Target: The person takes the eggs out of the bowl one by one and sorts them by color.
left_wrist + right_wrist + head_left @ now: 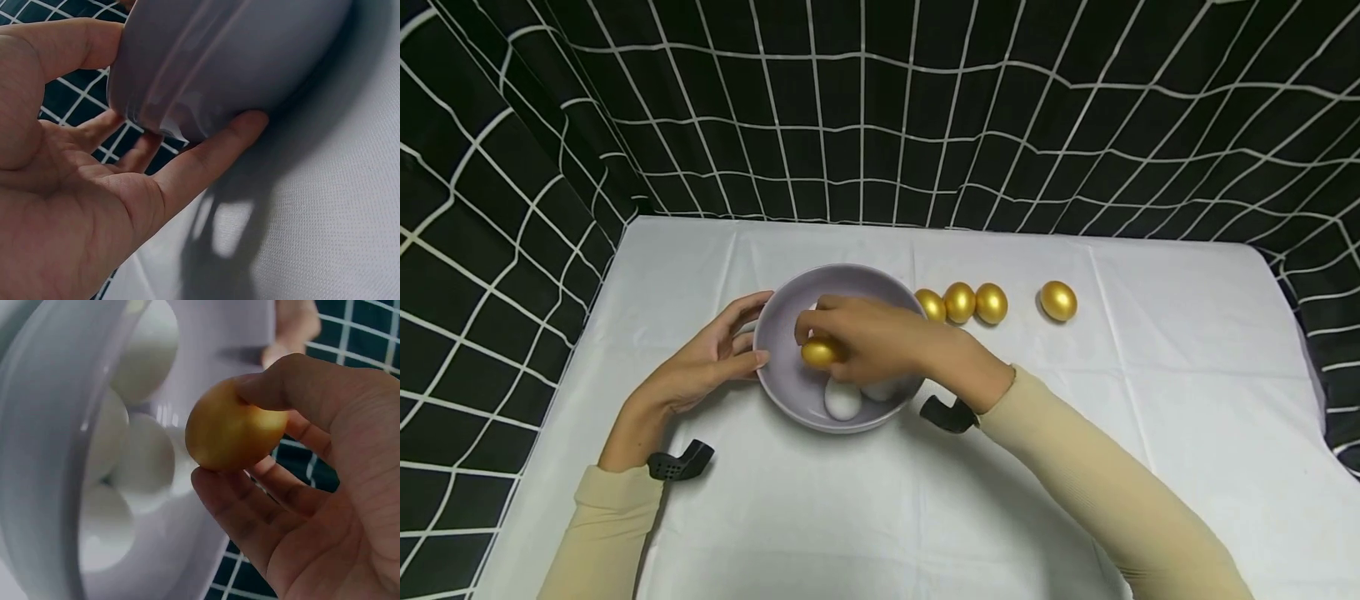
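A lavender bowl (778,379) stands on the white cloth with several white eggs (144,456) in it. My left hand (718,350) grips the bowl's left side, thumb at the rim and fingers spread against the outer wall, as the left wrist view shows. Over the inside of the bowl, my right hand (868,333) pinches a golden egg (228,428) between thumb and fingertips, above the white eggs. One white egg (842,398) shows below this hand in the head view; the hand hides most of the others there.
Right of the bowl, three golden eggs (960,302) lie in a row, the leftmost partly covered by the bowl's rim. Farther right lies a single golden egg (1058,301). Black cloth with a white grid (865,117) rises behind the white table (1187,375) and at its sides.
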A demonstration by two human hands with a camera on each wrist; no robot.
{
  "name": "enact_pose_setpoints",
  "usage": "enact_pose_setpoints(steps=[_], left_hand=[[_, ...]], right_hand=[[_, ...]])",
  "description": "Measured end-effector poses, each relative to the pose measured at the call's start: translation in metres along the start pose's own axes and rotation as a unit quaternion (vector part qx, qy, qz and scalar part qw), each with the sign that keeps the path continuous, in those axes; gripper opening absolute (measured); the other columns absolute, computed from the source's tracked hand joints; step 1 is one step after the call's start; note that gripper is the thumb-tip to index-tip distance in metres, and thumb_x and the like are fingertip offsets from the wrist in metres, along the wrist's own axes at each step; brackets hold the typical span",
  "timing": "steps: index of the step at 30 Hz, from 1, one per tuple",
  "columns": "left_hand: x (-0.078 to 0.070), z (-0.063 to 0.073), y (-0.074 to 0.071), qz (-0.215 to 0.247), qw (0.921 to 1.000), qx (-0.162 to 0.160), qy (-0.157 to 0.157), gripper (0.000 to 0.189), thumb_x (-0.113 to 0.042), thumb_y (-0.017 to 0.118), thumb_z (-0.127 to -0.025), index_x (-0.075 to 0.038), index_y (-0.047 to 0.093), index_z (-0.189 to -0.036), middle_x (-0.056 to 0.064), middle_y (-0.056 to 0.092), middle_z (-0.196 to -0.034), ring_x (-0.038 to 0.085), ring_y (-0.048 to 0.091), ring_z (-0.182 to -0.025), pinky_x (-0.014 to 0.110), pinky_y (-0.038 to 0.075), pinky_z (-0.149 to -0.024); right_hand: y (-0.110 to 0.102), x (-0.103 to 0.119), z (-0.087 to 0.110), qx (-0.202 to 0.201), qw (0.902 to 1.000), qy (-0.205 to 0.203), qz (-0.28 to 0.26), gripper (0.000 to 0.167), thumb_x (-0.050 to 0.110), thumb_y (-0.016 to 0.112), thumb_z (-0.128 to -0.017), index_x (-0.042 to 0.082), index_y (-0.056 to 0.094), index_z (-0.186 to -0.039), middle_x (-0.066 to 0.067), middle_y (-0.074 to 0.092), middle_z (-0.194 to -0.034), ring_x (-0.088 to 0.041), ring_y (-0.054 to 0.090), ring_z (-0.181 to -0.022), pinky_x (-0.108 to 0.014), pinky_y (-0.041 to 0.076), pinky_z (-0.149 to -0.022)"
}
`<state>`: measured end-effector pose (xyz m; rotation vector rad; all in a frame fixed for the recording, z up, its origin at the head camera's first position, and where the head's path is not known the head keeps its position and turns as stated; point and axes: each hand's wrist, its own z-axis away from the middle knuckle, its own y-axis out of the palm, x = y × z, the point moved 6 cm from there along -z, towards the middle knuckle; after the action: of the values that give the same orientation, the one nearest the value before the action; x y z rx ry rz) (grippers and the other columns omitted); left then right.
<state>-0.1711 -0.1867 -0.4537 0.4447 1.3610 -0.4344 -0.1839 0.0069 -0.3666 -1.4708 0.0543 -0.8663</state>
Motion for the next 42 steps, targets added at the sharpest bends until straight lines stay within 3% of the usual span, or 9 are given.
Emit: enact_pose_setpoints(steps=[7, 15, 19, 25, 30, 34, 36, 42], left_hand=[[0.000, 0.000, -0.001, -0.004, 1.0000, -0.002, 0.000, 0.082, 0.001, 0.062, -0.101, -0.017, 0.018, -0.168, 0.013, 0.022, -0.172, 0.023, 0.050, -0.143, 0.033, 0.061, -0.097], [0.000, -0.001, 0.000, -0.004, 1.0000, -0.004, 0.001, 0.083, 0.000, 0.064, -0.101, -0.017, 0.018, -0.168, 0.013, 0.022, -0.173, 0.022, 0.051, -0.143, 0.034, 0.061, -0.098], [0.000, -0.002, 0.000, -0.004, 1.0000, -0.006, 0.002, 0.082, 0.002, 0.063, -0.100, -0.017, 0.020, -0.167, 0.013, 0.024, -0.172, 0.021, 0.053, -0.141, 0.034, 0.061, -0.097], [0.000, -0.003, 0.000, -0.004, 1.0000, -0.005, 0.004, 0.082, 0.001, 0.064, -0.100, -0.017, 0.021, -0.167, 0.013, 0.025, -0.171, 0.021, 0.053, -0.141, 0.034, 0.061, -0.098], [0.000, -0.002, 0.000, -0.007, 1.0000, -0.006, 0.004, 0.082, 0.001, 0.064, -0.101, -0.017, 0.020, -0.167, 0.013, 0.023, -0.172, 0.020, 0.052, -0.141, 0.033, 0.061, -0.098], [0.002, -0.001, -0.001, -0.006, 1.0000, -0.004, 0.006, 0.081, 0.000, 0.064, -0.101, -0.017, 0.020, -0.167, 0.013, 0.024, -0.172, 0.019, 0.053, -0.140, 0.034, 0.061, -0.098], [0.002, -0.001, -0.001, -0.006, 1.0000, -0.004, 0.006, 0.081, 0.000, 0.064, -0.101, -0.017, 0.021, -0.167, 0.012, 0.024, -0.172, 0.019, 0.053, -0.141, 0.034, 0.061, -0.098], [0.001, 0.000, 0.000, -0.008, 0.9999, -0.005, 0.005, 0.082, 0.001, 0.063, -0.101, -0.019, 0.020, -0.168, 0.012, 0.023, -0.173, 0.018, 0.054, -0.140, 0.034, 0.062, -0.097]], right_hand=[[-0.018, -0.013, 0.031, -0.092, 0.9920, 0.005, -0.086, 0.036, 0.010, 0.073, -0.090, 0.017, 0.066, -0.125, 0.000, 0.065, -0.120, -0.015, 0.061, -0.106, -0.033, 0.056, -0.094], [-0.034, -0.034, 0.075, -0.196, 0.9629, 0.039, -0.181, 0.039, 0.010, 0.076, -0.092, 0.017, 0.065, -0.129, 0.004, 0.066, -0.125, -0.015, 0.066, -0.116, -0.034, 0.061, -0.095], [-0.039, -0.051, 0.095, -0.257, 0.9369, 0.057, -0.230, 0.039, 0.005, 0.076, -0.093, 0.012, 0.064, -0.130, -0.001, 0.068, -0.126, -0.015, 0.065, -0.116, -0.031, 0.062, -0.092], [-0.038, -0.088, 0.130, -0.342, 0.8828, 0.091, -0.309, 0.036, 0.000, 0.069, -0.099, 0.004, 0.063, -0.134, -0.005, 0.067, -0.131, -0.011, 0.067, -0.118, -0.022, 0.061, -0.086], [-0.030, -0.118, 0.154, -0.395, 0.8438, 0.139, -0.336, 0.034, 0.005, 0.068, -0.102, 0.008, 0.063, -0.135, 0.001, 0.063, -0.134, -0.011, 0.066, -0.118, -0.016, 0.058, -0.091], [-0.020, -0.134, 0.168, -0.414, 0.8201, 0.154, -0.364, 0.037, 0.003, 0.069, -0.099, 0.011, 0.063, -0.135, 0.003, 0.062, -0.135, -0.011, 0.065, -0.115, -0.015, 0.056, -0.090], [-0.015, -0.141, 0.173, -0.416, 0.8154, 0.163, -0.369, 0.041, 0.000, 0.070, -0.098, 0.010, 0.062, -0.137, 0.005, 0.062, -0.134, -0.010, 0.065, -0.115, -0.014, 0.056, -0.088], [-0.011, -0.157, 0.186, -0.414, 0.8306, 0.230, -0.293, 0.049, 0.002, 0.072, -0.097, 0.007, 0.057, -0.144, 0.005, 0.060, -0.138, -0.006, 0.062, -0.114, -0.011, 0.053, -0.090]])
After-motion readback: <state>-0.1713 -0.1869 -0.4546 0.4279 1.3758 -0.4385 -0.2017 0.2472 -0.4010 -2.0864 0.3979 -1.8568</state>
